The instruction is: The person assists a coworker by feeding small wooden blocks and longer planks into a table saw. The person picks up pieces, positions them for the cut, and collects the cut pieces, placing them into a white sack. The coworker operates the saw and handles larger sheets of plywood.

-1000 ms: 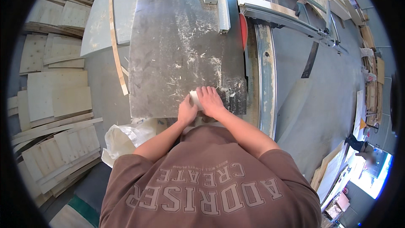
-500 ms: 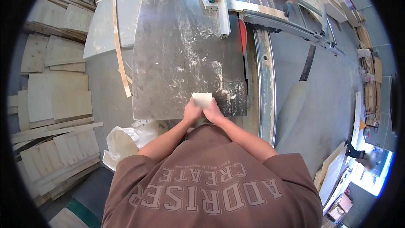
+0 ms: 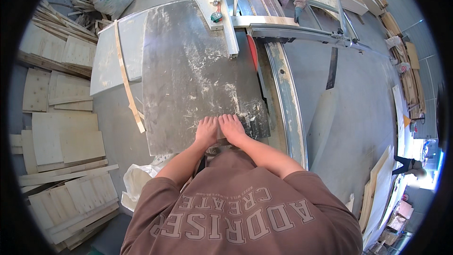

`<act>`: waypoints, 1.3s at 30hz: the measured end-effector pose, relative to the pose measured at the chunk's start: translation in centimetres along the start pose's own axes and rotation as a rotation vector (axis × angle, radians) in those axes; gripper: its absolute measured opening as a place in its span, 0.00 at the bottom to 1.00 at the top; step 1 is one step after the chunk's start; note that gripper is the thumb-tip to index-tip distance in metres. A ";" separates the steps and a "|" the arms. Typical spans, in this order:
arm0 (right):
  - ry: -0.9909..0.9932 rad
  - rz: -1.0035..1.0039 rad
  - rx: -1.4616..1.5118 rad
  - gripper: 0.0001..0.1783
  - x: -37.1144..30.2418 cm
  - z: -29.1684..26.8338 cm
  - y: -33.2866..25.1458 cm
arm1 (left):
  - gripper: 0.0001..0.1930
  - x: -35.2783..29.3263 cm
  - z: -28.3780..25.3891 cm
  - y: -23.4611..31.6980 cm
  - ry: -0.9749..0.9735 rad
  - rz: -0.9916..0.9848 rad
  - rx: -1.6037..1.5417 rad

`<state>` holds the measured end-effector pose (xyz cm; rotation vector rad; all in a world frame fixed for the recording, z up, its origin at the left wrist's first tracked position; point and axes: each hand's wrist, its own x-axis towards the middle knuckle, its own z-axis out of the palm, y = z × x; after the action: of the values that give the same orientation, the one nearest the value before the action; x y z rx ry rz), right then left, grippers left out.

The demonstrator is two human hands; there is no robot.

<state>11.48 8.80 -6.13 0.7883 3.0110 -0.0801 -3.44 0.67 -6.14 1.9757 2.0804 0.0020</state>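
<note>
My left hand (image 3: 206, 131) lies at the near edge of a dark sliding-saw table (image 3: 174, 94), palm down with its fingers stretched forward. Beside it, almost touching, my right hand (image 3: 231, 128) rests the same way. Both hands look open, and no held piece shows. What lies under the palms is hidden. Sawdust and wood slivers (image 3: 231, 89) are scattered over the tabletop just beyond my fingers.
A red blade guard (image 3: 252, 49) and a metal fence (image 3: 229, 28) stand ahead. Across the saw, a co-worker's gloved hand (image 3: 298, 13) is at a pale board (image 3: 264, 21). Stacked plywood (image 3: 66, 132) lines the left. A long wooden strip (image 3: 124, 73) leans near the table.
The small pale block between my hands is no longer visible. My hands have gone from gripping it to lying flat on the table edge. The view has shifted, so the table sits lower.
</note>
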 end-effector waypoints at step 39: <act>-0.032 0.006 0.026 0.36 -0.7 0.6 0.1 | 0.45 -0.4 -1.5 1.2 -0.082 -0.015 0.025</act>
<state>12.18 8.52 -6.71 0.7903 2.9830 -0.1314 -2.58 0.59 -4.44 1.9402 2.0534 -0.1073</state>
